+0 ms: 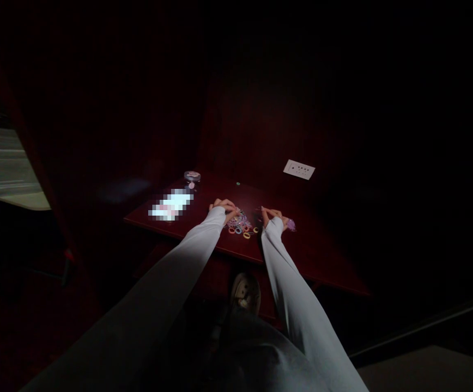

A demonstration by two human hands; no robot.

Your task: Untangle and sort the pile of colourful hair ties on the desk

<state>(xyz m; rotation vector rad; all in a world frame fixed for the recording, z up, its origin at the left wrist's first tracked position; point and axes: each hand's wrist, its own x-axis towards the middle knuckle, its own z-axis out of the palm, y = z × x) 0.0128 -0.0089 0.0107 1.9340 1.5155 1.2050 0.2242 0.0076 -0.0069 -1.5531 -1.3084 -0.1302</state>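
At a dark red table [314, 256], I watched from afar as a person's left hand [224, 209] curled over the edge of a heap of small coloured hair ties [240, 226], its fingers bent inward; the feed was too dim and small for me to tell whether it had hold of one. The right hand [275, 216] rested just beside the heap, partly closed and reaching a lilac clump of bands [291, 224], its grip equally unclear. White sleeves [287, 277] covered both forearms. Farther along the tabletop stood a lidded glass jar [192, 176], with a pixelated white item [171, 205] near it. A wall socket plate [299, 169] showed beyond the table, and a pale shoe [245, 291] showed below it.
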